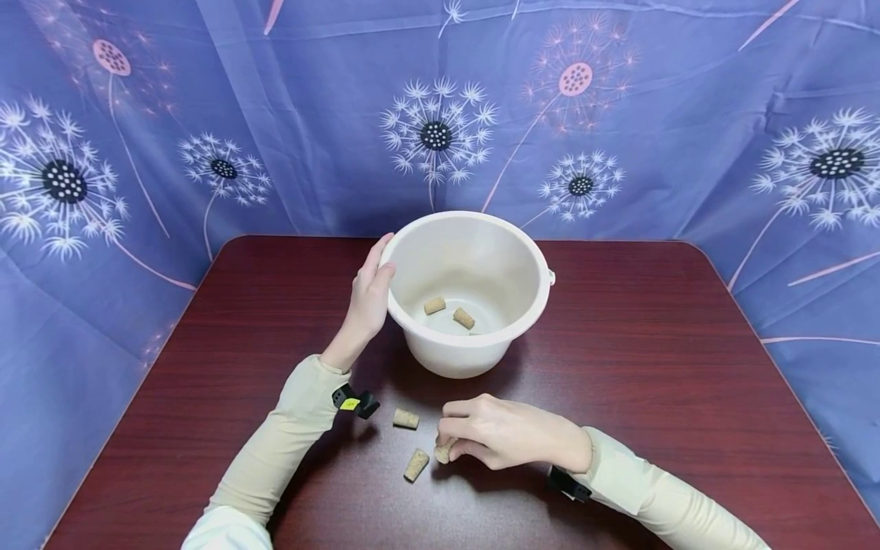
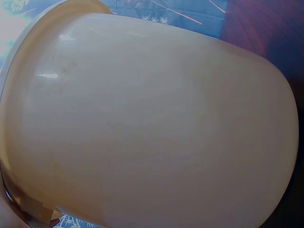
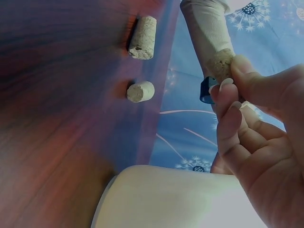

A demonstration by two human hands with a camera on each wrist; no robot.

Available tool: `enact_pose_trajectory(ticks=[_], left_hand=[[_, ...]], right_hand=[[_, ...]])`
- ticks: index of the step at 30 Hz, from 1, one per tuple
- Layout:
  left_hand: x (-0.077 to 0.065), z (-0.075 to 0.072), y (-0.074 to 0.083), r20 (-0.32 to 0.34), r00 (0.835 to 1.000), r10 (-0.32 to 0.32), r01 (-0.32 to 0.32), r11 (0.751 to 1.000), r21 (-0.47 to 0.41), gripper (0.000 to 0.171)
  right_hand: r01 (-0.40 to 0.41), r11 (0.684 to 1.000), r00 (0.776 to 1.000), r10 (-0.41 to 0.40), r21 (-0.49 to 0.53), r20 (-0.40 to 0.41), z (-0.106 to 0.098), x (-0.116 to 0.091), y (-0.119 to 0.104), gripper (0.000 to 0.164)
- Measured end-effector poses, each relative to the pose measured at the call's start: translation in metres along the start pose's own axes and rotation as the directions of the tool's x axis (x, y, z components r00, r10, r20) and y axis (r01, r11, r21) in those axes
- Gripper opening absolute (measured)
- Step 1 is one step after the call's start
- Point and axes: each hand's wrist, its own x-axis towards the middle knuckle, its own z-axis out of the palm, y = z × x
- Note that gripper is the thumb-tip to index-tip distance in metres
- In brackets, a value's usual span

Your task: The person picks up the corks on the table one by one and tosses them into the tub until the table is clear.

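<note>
My left hand grips the left rim of a white plastic bucket, its thumb lying at the rim. The bucket's outer wall fills most of the left wrist view. Inside, two corks lie on the bottom, and the edge of something else barely shows behind the front rim. Low over the table, in front of the bucket, my right hand pinches another cork between thumb and fingertips. Close by on the table lie two loose corks, one nearer the bucket and one nearer me.
A dark red wooden table with rounded far corners carries everything. Blue cloth with a dandelion print hangs along the back and both sides. A small lug sticks out from the bucket's right rim. Each wrist wears a black strap-on device.
</note>
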Motion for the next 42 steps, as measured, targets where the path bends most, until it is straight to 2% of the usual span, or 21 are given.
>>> enact_pose_trajectory(ticks=[42], left_hand=[[-0.0005, -0.0002, 0.0027, 0.0, 1.0, -0.005, 0.005, 1.0, 0.004, 0.051]], right_hand=[[0.01, 1.0, 0.998, -0.009, 0.01, -0.063, -0.0098, -0.0021, 0.0009, 0.006]])
